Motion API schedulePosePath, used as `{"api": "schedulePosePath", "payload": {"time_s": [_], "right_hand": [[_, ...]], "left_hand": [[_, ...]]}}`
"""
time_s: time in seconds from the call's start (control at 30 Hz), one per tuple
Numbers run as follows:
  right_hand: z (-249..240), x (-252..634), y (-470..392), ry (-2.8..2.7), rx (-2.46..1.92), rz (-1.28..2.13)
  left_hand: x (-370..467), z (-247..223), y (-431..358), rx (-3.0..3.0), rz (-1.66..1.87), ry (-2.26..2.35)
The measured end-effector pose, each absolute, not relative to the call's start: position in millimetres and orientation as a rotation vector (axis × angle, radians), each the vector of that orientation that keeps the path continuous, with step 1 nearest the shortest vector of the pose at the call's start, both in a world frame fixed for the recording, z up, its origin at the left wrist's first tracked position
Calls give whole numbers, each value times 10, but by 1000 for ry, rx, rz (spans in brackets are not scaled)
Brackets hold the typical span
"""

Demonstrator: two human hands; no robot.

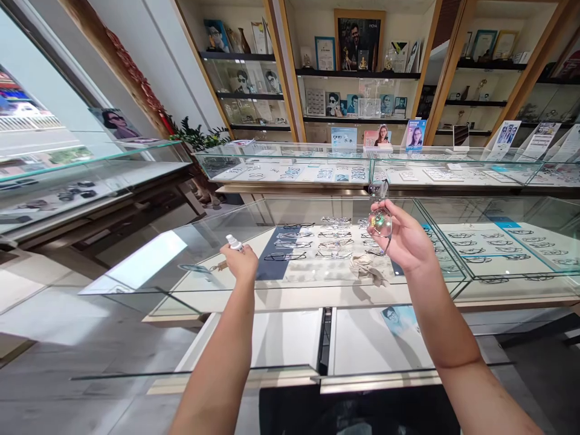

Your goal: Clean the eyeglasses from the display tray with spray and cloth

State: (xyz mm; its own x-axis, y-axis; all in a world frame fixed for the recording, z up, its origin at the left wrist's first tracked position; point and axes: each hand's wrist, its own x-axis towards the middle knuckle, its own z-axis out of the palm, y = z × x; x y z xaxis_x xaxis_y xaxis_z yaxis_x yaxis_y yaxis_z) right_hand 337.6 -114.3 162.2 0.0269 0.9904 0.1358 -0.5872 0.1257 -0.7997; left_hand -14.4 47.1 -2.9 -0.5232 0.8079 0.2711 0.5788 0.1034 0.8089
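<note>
Eyeglasses with round clear lenses and thin rims (379, 225): raised above the glass counter, in front of the right palm, one lens over the other; smooth, glossy, with green and yellow glints on the lower lens; rim perhaps metal, too fine here to be sure.

Small white plastic spray bottle (234, 243): smooth, with a narrow white nozzle on top, tipped toward the left; well apart from the eyeglasses.

Crumpled beige cloth (369, 269): soft, folded into loose ridges, lying on the counter below the right hand.

Clear glass display counter (151, 257): flat, hard, shiny, with straight edges and a bright window reflection at left; rows of spectacle frames (335, 244) beneath the top, beside a dark blue panel (274, 267).

White flat-bottomed compartments (287, 338): side by side below the counter's front, with a blue printed card (401, 320) in the right one.

Left hand (241, 261): curled around the spray bottle, nozzle clear above the fingers.

Right hand (405, 238): half open, palm turned inward, pinching the eyeglasses at the lower lens between thumb and fingers.
</note>
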Motion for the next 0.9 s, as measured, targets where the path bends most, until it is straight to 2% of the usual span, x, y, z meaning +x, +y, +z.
{"api": "schedulePosePath", "payload": {"time_s": [0.17, 0.37, 0.47, 0.5, 0.6, 0.63, 0.77, 0.9], "right_hand": [[1679, 3425, -1179, -858, -683, 1289], [1733, 3553, -1237, -901, -726, 1168], [1767, 3613, -1240, -890, -748, 1113], [1782, 3628, -1233, -886, -745, 1097], [1838, 3664, -1206, -881, -703, 1063], [1855, 3675, -1202, -878, -685, 1051], [1876, 3717, -1213, -866, -671, 1021], [1821, 3748, -1231, -864, -685, 1049]], "left_hand": [[-31, 81, 354, 1170, 1518, 2318], [229, 264, 145, 1507, 1767, 2160], [529, 412, 24, 1746, 1766, 2078], [656, 458, -26, 1874, 1640, 1987], [1084, 528, -184, 2120, 791, 1691], [1228, 519, -227, 2128, 643, 1636], [1670, 370, -281, 2096, 343, 1587], [1777, 240, -213, 2029, 195, 1525]]}}
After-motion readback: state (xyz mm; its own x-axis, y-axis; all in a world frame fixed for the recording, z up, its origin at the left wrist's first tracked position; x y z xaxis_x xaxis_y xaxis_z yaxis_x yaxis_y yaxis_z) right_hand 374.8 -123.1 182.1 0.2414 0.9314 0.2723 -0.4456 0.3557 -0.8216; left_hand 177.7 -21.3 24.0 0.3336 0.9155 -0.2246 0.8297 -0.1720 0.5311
